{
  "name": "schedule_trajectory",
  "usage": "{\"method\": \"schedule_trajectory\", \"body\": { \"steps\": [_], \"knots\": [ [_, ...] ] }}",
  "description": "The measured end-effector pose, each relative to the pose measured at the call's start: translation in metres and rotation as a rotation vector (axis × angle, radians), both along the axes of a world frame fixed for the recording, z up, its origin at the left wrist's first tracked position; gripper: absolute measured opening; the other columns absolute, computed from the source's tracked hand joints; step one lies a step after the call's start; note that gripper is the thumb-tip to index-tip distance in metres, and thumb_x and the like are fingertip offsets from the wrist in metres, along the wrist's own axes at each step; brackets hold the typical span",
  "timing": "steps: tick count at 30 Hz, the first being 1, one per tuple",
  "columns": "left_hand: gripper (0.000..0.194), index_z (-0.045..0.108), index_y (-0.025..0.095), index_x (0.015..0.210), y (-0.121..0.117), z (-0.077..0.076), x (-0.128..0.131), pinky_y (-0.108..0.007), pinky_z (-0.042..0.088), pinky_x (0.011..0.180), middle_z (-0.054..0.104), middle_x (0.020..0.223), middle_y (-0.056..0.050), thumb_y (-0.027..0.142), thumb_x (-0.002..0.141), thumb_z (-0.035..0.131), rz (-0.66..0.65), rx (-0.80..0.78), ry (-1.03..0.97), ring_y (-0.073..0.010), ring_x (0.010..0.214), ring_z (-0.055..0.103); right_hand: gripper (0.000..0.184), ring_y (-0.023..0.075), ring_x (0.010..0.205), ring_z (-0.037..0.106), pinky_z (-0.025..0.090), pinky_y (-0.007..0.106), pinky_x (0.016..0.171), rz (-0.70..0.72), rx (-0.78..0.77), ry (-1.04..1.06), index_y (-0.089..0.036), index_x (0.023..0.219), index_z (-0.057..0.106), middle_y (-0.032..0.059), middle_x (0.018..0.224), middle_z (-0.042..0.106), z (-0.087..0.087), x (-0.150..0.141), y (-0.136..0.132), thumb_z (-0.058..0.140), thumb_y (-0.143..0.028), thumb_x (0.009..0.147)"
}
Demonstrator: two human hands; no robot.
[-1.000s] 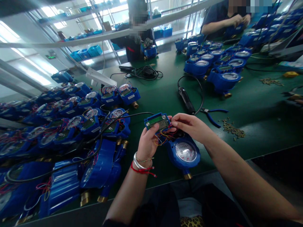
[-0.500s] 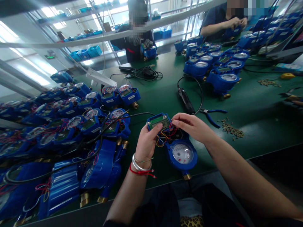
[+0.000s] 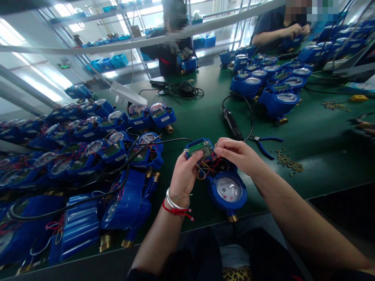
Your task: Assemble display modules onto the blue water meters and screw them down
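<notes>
The left hand [image 3: 184, 171] grasps the display module [image 3: 199, 146] beside the blue meter [image 3: 228, 190] over the tabletop [image 3: 181, 212], rightly by its probably light, stiff case, sparing the fragile-looking wires [image 3: 206, 168]; the right hand's [image 3: 238, 155] grip I cannot tell.

Green worktop [image 3: 205, 113], metal shelving [image 3: 239, 21], blue bins [image 3: 109, 63], bright strips of light [image 3: 43, 74] at left, small green sign [image 3: 63, 66]

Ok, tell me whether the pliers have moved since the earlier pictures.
No: no visible shift either way; the pliers lie as before beside the screws.
</notes>
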State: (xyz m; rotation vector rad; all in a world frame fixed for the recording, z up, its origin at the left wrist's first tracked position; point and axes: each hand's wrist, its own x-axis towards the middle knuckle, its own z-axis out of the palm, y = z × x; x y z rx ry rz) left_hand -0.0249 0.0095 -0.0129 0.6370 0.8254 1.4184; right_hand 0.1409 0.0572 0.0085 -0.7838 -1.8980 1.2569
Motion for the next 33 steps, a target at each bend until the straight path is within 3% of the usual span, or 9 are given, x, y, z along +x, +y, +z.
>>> {"method": "schedule_trajectory", "body": {
  "steps": [7, 12, 15, 22, 26, 29, 31, 33],
  "knots": [
    [0.027, 0.067, 0.014, 0.102, 0.000, 0.002, 0.002, -0.035, 0.048, 0.096, 0.073, 0.099, -0.007, 0.021, 0.075, 0.071, 0.007, 0.001, -0.054, -0.0222, 0.101, 0.067, 0.029, 0.0138, 0.078, 0.050, 0.041, 0.029, 0.072, 0.014, 0.013, -0.002, -0.018, 0.072, 0.062, 0.0019, 0.081, 0.053, -0.003, 0.003, 0.004, 0.053, -0.040, 0.090],
    [0.025, 0.067, 0.015, 0.103, -0.001, 0.000, 0.004, -0.034, 0.049, 0.094, 0.073, 0.100, -0.007, 0.020, 0.078, 0.069, 0.016, 0.033, -0.064, -0.0214, 0.099, 0.068, 0.028, 0.0149, 0.090, 0.052, 0.044, 0.030, 0.080, 0.030, -0.006, 0.017, -0.018, 0.074, 0.063, 0.0046, 0.102, 0.055, -0.004, 0.004, 0.005, 0.053, -0.038, 0.090],
    [0.024, 0.067, 0.015, 0.103, -0.001, -0.001, 0.004, -0.034, 0.049, 0.093, 0.072, 0.100, -0.007, 0.020, 0.079, 0.068, 0.027, 0.052, -0.053, -0.0207, 0.098, 0.067, 0.028, 0.0151, 0.092, 0.053, 0.044, 0.030, 0.082, 0.051, -0.031, 0.019, -0.018, 0.074, 0.063, 0.0048, 0.104, 0.056, -0.004, 0.005, 0.005, 0.053, -0.038, 0.091],
    [0.024, 0.066, 0.015, 0.105, -0.001, 0.004, -0.002, -0.035, 0.048, 0.094, 0.071, 0.103, -0.008, 0.023, 0.083, 0.065, -0.075, 0.071, 0.059, -0.0214, 0.099, 0.066, 0.027, 0.0150, 0.090, 0.055, 0.045, 0.029, 0.078, 0.033, -0.004, 0.005, -0.017, 0.075, 0.065, 0.0050, 0.104, 0.059, -0.006, 0.006, 0.004, 0.053, -0.037, 0.090],
    [0.029, 0.064, 0.015, 0.107, 0.000, 0.002, -0.005, -0.033, 0.046, 0.095, 0.070, 0.107, -0.008, 0.031, 0.083, 0.066, -0.054, 0.086, 0.258, -0.0214, 0.102, 0.064, 0.027, 0.0145, 0.089, 0.055, 0.044, 0.029, 0.079, 0.023, 0.061, -0.007, -0.017, 0.073, 0.064, 0.0046, 0.100, 0.060, -0.008, 0.008, 0.004, 0.053, -0.034, 0.091],
    [0.039, 0.061, 0.014, 0.109, -0.002, -0.001, -0.006, -0.036, 0.049, 0.090, 0.068, 0.107, -0.009, 0.043, 0.082, 0.064, 0.002, 0.067, 0.518, -0.0226, 0.098, 0.064, 0.027, 0.0140, 0.087, 0.055, 0.044, 0.029, 0.077, -0.007, 0.073, -0.005, -0.017, 0.073, 0.064, 0.0044, 0.097, 0.061, -0.008, 0.010, 0.005, 0.053, -0.033, 0.091],
    [0.053, 0.053, 0.015, 0.120, -0.005, -0.001, -0.004, -0.039, 0.048, 0.092, 0.064, 0.115, -0.012, 0.048, 0.081, 0.064, 0.134, 0.065, 0.764, -0.0244, 0.102, 0.063, 0.027, 0.0138, 0.085, 0.055, 0.043, 0.028, 0.075, -0.019, 0.062, 0.003, -0.016, 0.072, 0.064, 0.0042, 0.094, 0.061, -0.007, 0.011, 0.005, 0.054, -0.033, 0.091],
    [0.074, 0.037, 0.016, 0.135, -0.009, 0.002, -0.003, -0.044, 0.041, 0.103, 0.049, 0.135, -0.016, 0.051, 0.077, 0.067, 0.343, 0.132, 1.044, -0.0277, 0.121, 0.052, 0.028, 0.0136, 0.083, 0.055, 0.043, 0.028, 0.074, -0.020, 0.048, 0.008, -0.016, 0.072, 0.064, 0.0040, 0.092, 0.061, -0.006, 0.011, 0.004, 0.054, -0.034, 0.091]
  ]
}}
